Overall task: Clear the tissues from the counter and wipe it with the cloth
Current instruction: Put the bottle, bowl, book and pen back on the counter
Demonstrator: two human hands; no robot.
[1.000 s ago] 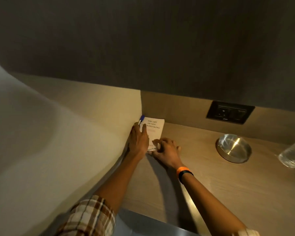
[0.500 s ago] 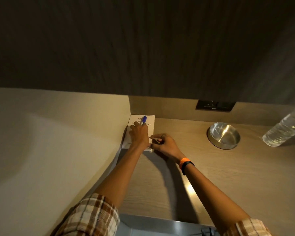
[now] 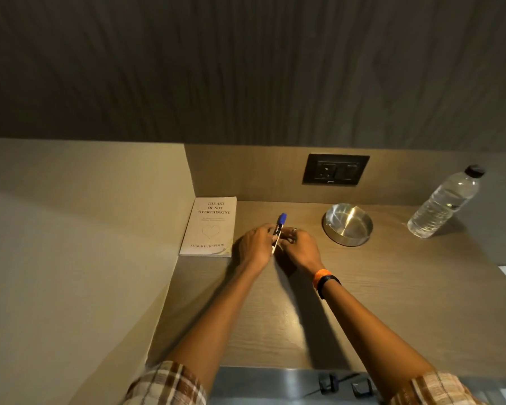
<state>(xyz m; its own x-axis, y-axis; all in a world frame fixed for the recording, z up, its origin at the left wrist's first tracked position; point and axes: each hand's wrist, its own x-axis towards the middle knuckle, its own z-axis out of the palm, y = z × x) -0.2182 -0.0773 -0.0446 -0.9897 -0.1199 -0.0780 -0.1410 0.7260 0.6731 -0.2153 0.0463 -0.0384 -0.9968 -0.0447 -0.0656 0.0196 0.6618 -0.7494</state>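
My left hand (image 3: 256, 244) grips a blue-capped marker (image 3: 278, 231) — cap pointing away from me. My right hand (image 3: 300, 249) curls beside it over the counter (image 3: 392, 302) — whether it holds anything, I cannot tell.

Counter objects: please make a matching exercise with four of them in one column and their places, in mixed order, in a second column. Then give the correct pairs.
Things:
1. book
2. marker
3. steel bowl
4. water bottle

Places:
A. far right of the counter, upright
B. between the two hands
C. left corner, against the side wall
D. below the wall socket

Pairs: 1-C, 2-B, 3-D, 4-A
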